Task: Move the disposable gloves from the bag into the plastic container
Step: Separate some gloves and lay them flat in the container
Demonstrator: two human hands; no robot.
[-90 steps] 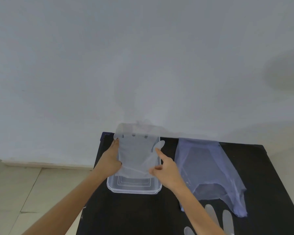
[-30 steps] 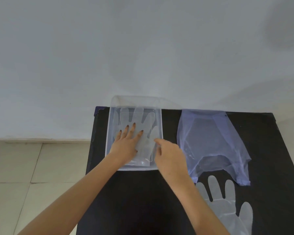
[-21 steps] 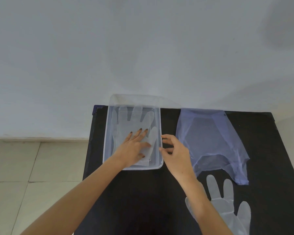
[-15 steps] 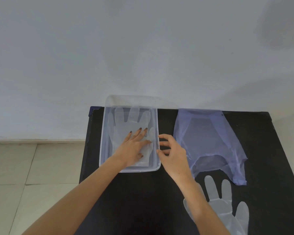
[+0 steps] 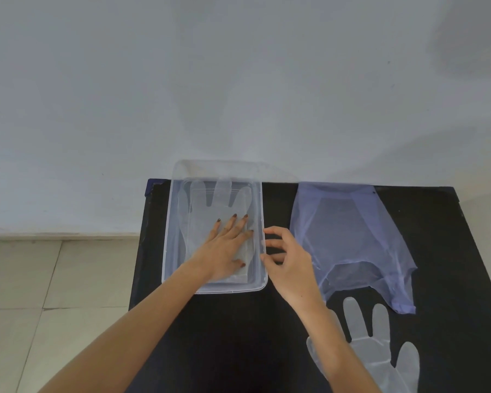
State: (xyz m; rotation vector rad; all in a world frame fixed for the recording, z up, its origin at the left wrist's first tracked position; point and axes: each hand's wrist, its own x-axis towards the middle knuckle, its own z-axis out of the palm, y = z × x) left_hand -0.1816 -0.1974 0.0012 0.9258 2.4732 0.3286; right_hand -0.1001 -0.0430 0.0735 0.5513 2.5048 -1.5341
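Your left hand (image 5: 227,251) lies flat, fingers spread, pressing a glove (image 5: 210,202) into the container (image 5: 262,282). Your right hand (image 5: 288,259), loosely curled and empty, is nearer the loose glove (image 5: 380,350) at five o'clock, pointing twelve.

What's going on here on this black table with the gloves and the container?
A person is packing clear disposable gloves into a clear plastic container. The left hand lies flat, pressing a glove down inside it, while the right hand touches the container's right rim. A thin bluish plastic bag lies flat to the right on the black table, and another glove waits on the table near the person, partly under the right forearm.
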